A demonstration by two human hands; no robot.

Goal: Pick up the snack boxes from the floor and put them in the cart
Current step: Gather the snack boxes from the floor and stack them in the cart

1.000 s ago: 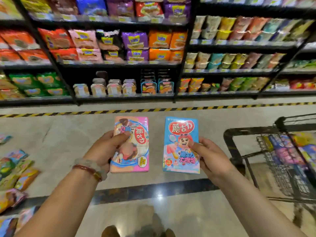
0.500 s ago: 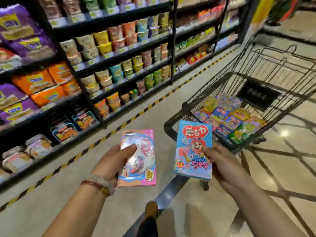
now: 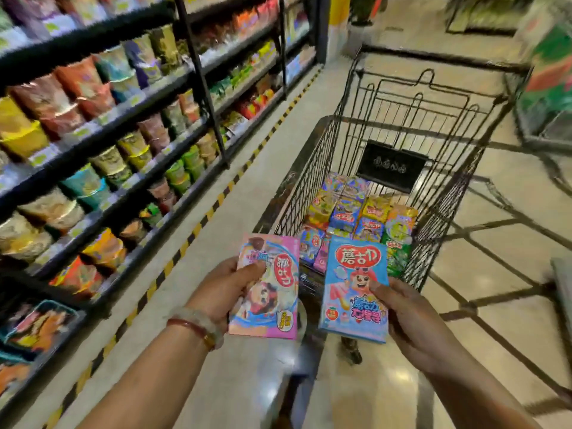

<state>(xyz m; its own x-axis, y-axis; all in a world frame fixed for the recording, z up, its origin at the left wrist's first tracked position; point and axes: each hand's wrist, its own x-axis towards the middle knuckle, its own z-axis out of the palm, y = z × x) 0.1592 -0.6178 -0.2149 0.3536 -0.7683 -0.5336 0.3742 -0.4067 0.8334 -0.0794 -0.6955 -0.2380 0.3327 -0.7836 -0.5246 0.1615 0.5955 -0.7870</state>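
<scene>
**Inspector:** Since half a second ago, both hands and their boxes have closed on the cart (image 3: 309, 168); its near rim now sits just beyond the box tops, at twelve o'clock from the hands. A second back, the view faced the shelves (image 3: 102, 125) with the cart off at three o'clock.

**Clerk:** Grip status?

**Inspector:** Left hand (image 3: 226, 292) pinches the pink box (image 3: 272, 301) on its left edge, thumb laid across the front, fingers hidden behind. Right hand (image 3: 411, 323) pinches the blue box (image 3: 353, 301) on its right edge in the same manner. Both boxes are upright, faces toward the camera, side by side, apart, at the near rim of the cart but not yet inside it.

**Clerk:** Progress?

**Inspector:** Pickup of this pair is done; placing is outstanding. Packs in the cart (image 3: 356, 218) already cover much of the basket floor, so I judge the job well advanced. No floor stock shows in this view, so what is left cannot be told.

**Clerk:** Condition of goods?

**Inspector:** Flat, thin cartons with glossy cartoon print and red logos. Corners look square; no crushing seen.
</scene>
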